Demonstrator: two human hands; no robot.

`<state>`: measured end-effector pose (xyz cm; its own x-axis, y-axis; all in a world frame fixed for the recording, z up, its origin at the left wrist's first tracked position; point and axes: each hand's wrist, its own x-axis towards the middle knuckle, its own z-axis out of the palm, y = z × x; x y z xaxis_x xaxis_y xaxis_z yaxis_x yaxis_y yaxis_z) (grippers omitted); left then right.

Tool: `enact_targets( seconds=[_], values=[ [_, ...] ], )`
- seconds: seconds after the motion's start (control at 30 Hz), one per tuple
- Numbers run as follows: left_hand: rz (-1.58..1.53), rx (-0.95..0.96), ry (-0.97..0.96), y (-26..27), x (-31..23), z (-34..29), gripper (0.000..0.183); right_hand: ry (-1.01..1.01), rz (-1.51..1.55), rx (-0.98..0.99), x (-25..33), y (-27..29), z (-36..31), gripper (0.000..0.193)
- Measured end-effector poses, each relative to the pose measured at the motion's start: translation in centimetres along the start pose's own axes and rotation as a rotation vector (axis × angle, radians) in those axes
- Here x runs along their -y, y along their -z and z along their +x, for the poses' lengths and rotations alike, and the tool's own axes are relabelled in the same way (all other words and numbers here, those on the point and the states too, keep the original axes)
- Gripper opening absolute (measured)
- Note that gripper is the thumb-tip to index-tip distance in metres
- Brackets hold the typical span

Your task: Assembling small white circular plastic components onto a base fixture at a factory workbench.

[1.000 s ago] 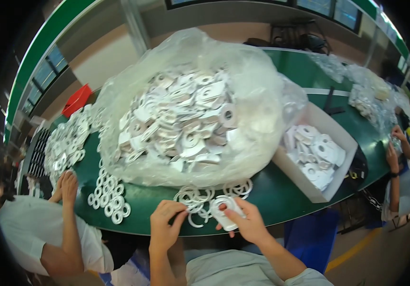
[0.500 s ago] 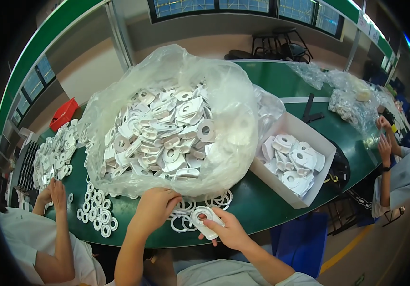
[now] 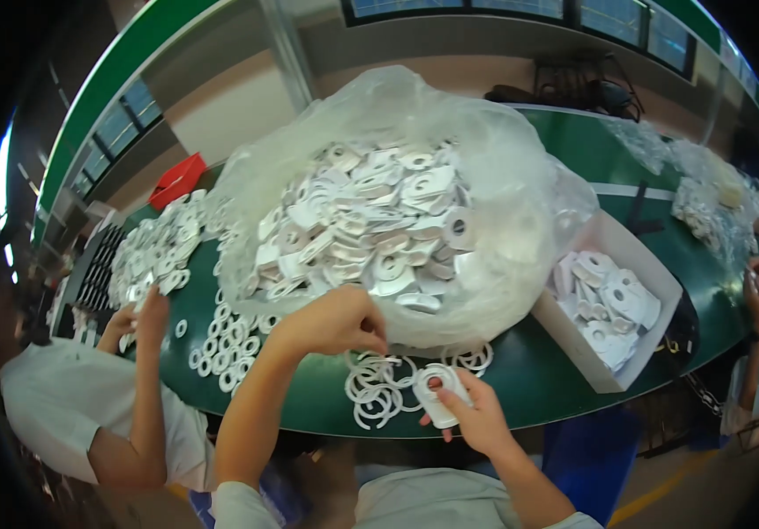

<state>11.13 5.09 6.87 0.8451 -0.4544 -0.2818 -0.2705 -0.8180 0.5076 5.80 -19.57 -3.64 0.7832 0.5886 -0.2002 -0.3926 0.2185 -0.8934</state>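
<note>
My right hand (image 3: 476, 415) holds a white plastic part with a round hole (image 3: 440, 396) above the table's front edge, thumb over its face. My left hand (image 3: 341, 323) hangs over the near edge of the clear plastic bag (image 3: 507, 264), its fingers bent down and drawn together. Whatever may be between those fingertips is hidden. Below it, thin white rings (image 3: 374, 391) lie loosely on the table, some with a gap in them. Inside the open bag is a big heap of similar white holed parts (image 3: 370, 212).
A pale box (image 3: 604, 375) of white parts stands right of the bag on the green table (image 3: 520, 370). Small white rings (image 3: 220, 353) lie at left, near a co-worker's hands (image 3: 139, 320). Beyond are more white parts (image 3: 154, 251) and a red bin (image 3: 176, 181). Another person works far right.
The view has turned, so the scene sits further right. My left hand has risen forward over the bag's near edge. My right hand still holds the white part in much the same place.
</note>
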Motion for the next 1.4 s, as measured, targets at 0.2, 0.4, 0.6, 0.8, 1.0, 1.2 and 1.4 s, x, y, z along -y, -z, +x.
enact_targets(
  seconds=[0.2,0.4,0.6,0.8,1.0,1.2,1.4],
  values=[
    [-0.437,-0.220,0.143,-0.7,-0.6,-2.6,0.011,0.063,-0.020,-0.002,0.0,-0.1,0.0,0.021],
    [-0.656,-0.401,0.165,-2.9,-1.0,-3.3,0.011,0.065,0.000,-0.013,-0.1,0.1,0.0,0.024],
    [-1.209,-0.832,0.105,-10.4,-4.0,-2.9,0.009,0.116,0.169,0.026,-1.1,0.7,0.1,0.038],
    [-1.309,-1.034,0.108,-14.5,-6.9,-1.5,0.012,0.152,0.205,-0.016,-1.4,0.8,0.1,0.050],
    [-1.036,-1.195,0.189,-16.0,-9.1,-1.9,0.009,0.173,0.244,-0.033,-1.6,1.1,-0.3,0.053],
    [-0.899,-1.274,-0.160,-18.4,-8.2,-1.5,0.014,0.207,0.251,-0.052,-2.4,1.1,-0.3,0.063],
    [-1.225,-1.342,0.023,-19.7,-8.5,-0.4,0.009,0.206,0.250,-0.001,-2.0,1.1,-0.5,0.066]
  ],
)
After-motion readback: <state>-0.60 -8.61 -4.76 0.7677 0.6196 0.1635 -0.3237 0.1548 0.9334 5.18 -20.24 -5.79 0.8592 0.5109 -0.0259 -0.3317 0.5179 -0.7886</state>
